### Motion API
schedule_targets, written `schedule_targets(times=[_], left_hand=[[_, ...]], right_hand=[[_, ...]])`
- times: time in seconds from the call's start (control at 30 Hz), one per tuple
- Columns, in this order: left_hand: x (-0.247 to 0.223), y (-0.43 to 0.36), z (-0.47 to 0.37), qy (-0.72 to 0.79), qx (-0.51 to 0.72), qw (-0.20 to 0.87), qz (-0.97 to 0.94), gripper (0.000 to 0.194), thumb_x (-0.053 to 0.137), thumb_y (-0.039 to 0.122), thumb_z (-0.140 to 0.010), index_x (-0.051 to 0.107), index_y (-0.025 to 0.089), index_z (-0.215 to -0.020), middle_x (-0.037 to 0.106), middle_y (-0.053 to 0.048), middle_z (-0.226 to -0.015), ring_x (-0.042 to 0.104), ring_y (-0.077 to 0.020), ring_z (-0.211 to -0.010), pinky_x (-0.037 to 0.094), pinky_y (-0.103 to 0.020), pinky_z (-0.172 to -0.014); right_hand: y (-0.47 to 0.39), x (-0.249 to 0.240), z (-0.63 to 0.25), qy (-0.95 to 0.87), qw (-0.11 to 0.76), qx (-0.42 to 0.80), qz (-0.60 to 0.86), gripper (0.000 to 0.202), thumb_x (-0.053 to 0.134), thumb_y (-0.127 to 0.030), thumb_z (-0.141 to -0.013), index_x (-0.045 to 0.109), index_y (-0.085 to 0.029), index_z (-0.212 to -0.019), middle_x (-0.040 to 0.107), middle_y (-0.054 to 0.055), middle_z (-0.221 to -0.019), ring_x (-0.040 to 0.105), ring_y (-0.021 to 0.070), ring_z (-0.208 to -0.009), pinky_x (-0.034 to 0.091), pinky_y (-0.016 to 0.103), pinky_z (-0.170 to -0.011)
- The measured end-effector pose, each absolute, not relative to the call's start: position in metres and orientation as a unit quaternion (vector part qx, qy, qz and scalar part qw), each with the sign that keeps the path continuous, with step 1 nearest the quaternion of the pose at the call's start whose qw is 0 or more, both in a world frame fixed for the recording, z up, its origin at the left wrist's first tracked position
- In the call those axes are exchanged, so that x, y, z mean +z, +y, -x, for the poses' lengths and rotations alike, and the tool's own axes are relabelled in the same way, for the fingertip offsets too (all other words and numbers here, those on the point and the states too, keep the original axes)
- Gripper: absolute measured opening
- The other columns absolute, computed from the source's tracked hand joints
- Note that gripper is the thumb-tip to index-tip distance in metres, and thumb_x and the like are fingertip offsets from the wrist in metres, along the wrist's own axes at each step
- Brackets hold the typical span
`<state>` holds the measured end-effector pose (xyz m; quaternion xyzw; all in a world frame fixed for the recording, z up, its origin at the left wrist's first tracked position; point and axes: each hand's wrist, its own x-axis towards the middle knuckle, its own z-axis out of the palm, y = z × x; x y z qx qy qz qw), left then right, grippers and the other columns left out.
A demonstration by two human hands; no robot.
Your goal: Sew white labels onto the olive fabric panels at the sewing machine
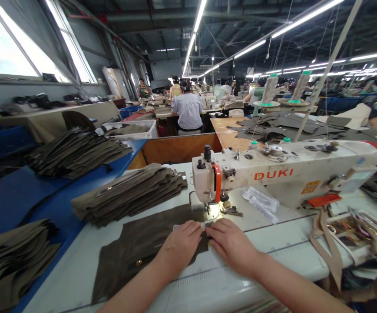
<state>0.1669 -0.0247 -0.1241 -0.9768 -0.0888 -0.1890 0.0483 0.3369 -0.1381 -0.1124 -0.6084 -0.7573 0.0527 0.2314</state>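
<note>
A dark olive fabric piece [133, 243] with a small metal fitting lies on the pale sewing table [74, 274], its right part reaching the lit needle area of the white sewing machine [240, 174]. My left hand [183, 245] rests on the fabric's right part, fingers together and pressed down beside a small whitish strip. Just right of it, in front of the needle, my right hand [234, 245] has its fingers bunched at the fabric's edge. What lies under its fingertips is hidden.
Stacked fabric pieces [133, 191] lie behind the fabric; more piles sit on the blue table [48, 191] at left. White strips [262, 202] lie under the machine arm. A tray of metal rings [358, 232] and tan straps stand right. A seated person [188, 108] is ahead.
</note>
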Motion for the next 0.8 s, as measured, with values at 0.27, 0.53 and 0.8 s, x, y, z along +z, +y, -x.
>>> schedule_targets(times=[0.27,0.53,0.8], left_hand=[[-0.133,-0.032,-0.159,-0.119,-0.233,0.036,0.965,0.036,0.043,0.015,-0.092,0.055,0.014,-0.126,0.067,-0.010,-0.120,0.060,-0.0208,-0.113,0.051,-0.039,-0.096],[-0.137,-0.021,-0.176,-0.126,-0.208,0.038,0.969,0.035,0.045,0.018,-0.093,0.055,0.013,-0.126,0.066,-0.011,-0.123,0.061,-0.0220,-0.113,0.051,-0.040,-0.095],[-0.139,-0.011,-0.186,-0.126,-0.206,0.016,0.970,0.034,0.044,0.020,-0.095,0.055,0.015,-0.127,0.065,-0.010,-0.124,0.060,-0.0216,-0.115,0.049,-0.040,-0.098]], right_hand=[[-0.115,-0.105,-0.347,-0.795,0.135,-0.012,0.591,0.015,0.055,-0.020,-0.093,0.064,-0.017,-0.104,0.062,0.006,-0.093,0.052,0.0234,-0.094,0.043,0.036,-0.086],[-0.107,-0.107,-0.359,-0.781,0.120,-0.022,0.613,0.014,0.051,-0.017,-0.095,0.066,-0.017,-0.098,0.064,0.006,-0.093,0.054,0.0220,-0.092,0.042,0.033,-0.080],[-0.103,-0.110,-0.363,-0.764,0.137,-0.029,0.630,0.018,0.049,-0.016,-0.096,0.067,-0.016,-0.094,0.064,0.007,-0.091,0.055,0.0196,-0.086,0.040,0.032,-0.081]])
